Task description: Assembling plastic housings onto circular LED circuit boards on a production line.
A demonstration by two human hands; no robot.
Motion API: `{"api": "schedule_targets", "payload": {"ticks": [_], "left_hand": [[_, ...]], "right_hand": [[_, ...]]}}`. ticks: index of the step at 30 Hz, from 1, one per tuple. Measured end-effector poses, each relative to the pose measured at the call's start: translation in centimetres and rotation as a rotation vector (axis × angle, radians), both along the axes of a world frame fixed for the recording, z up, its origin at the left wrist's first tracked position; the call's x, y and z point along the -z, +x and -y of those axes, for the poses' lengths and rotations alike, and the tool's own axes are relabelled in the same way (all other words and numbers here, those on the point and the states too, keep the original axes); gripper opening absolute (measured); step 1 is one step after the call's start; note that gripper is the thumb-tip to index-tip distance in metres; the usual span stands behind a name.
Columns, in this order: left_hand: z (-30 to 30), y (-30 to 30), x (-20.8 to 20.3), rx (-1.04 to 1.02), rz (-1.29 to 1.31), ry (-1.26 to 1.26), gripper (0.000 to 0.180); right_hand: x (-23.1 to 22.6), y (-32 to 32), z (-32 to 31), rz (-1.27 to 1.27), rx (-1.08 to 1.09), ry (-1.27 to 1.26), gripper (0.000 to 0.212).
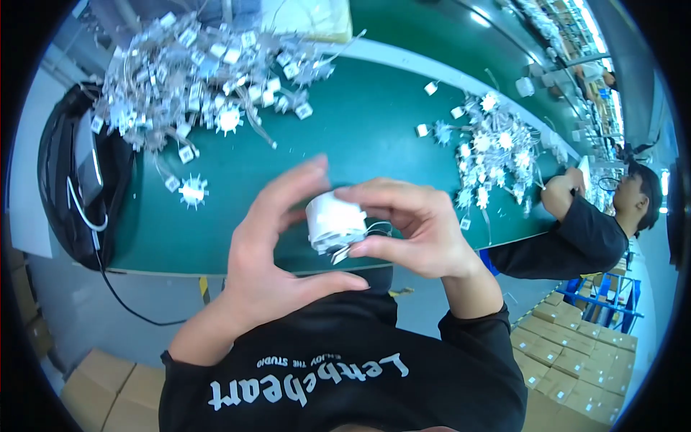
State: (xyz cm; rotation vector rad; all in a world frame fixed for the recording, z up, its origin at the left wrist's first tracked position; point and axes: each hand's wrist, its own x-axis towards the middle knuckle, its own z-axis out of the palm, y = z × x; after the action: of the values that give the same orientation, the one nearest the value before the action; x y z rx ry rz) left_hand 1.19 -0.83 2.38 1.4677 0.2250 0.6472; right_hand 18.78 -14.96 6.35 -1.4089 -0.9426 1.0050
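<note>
At the middle of the view, above the near edge of a green table, a white cup-shaped part sits tilted between two bare hands. The right hand, on its three o'clock side, holds it in a pinch, fingers over the top and thumb low near a small metal piece at the part's underside. Thin wire loops out beside that thumb. The left hand, at nine o'clock, is spread wide, its thumb stretched out below the part and clear of it; I cannot tell whether its fingers touch the far side.

Toward ten to eleven o'clock lies a large heap of white wired pieces, with one spiky white piece lying loose just past nine. A smaller heap is at two o'clock. Farther out at nine to ten is a dark bag-like object. Near three o'clock a co-worker in black leans at the table, and cardboard boxes stand at four.
</note>
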Motion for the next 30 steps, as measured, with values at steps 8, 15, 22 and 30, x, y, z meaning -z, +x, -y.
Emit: {"api": "schedule_targets", "payload": {"ticks": [8, 15, 22, 30], "left_hand": [[-2.0, 2.8, 1.0, -0.001, -0.125, -0.361, 0.064], [-0.9, 2.9, 0.7, -0.095, -0.072, -0.183, 0.058], [-1.6, 2.5, 1.7, -0.007, -0.150, 0.077, 0.051], [-0.9, 2.6, 1.5, 0.010, -0.150, 0.353, 0.040]], "right_hand": [[-1.9, 4.9, -4.5, 0.109, -0.209, -0.181, 0.044], [1.9, 30.6, -13.0, -0.241, 0.541, 0.124, 0.047], [3.5, 51.9, -4.4, 1.349, 0.785, -0.777, 0.049], [2.6, 46.0, 6.1, 1.493, 0.439, -1.076, 0.055]]}}
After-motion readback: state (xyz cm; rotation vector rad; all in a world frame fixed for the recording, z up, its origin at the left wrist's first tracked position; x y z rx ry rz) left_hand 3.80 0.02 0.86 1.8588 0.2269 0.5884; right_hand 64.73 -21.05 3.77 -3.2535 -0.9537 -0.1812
